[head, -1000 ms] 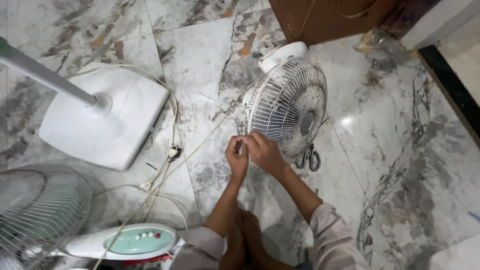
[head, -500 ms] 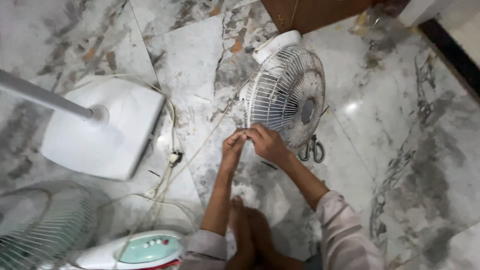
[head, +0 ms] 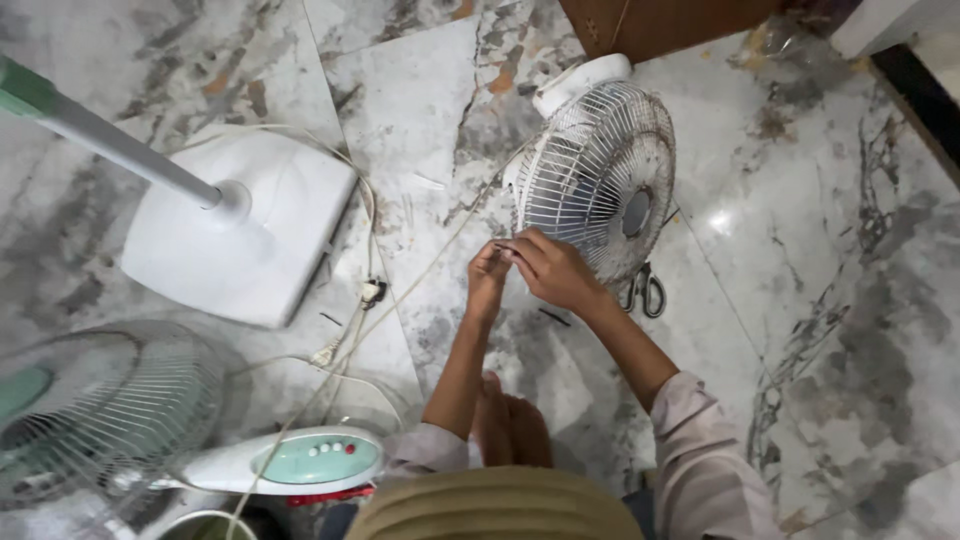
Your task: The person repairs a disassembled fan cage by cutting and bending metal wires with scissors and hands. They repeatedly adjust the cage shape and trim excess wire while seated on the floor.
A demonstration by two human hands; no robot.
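Observation:
My left hand (head: 488, 272) and my right hand (head: 552, 268) meet just in front of a white wire fan head (head: 598, 168) that lies on the marble floor. Both hands pinch the end of a thin cord (head: 420, 272) that runs from them down to the left. The fingertips touch each other near the rim of the fan's grille. My bare foot (head: 510, 428) rests on the floor below my arms.
A white square fan base (head: 262, 250) with a pole (head: 120, 148) stands at the left. Another fan's grille (head: 110, 410) and its control panel (head: 310, 460) lie at the lower left. Scissors (head: 646, 292) lie beside the fan head. Cables and a plug (head: 372, 292) trail across the floor. A wooden cabinet (head: 660, 22) stands behind.
The view has shifted slightly. My hands have stayed together at the fan's grille, still working the cord end.

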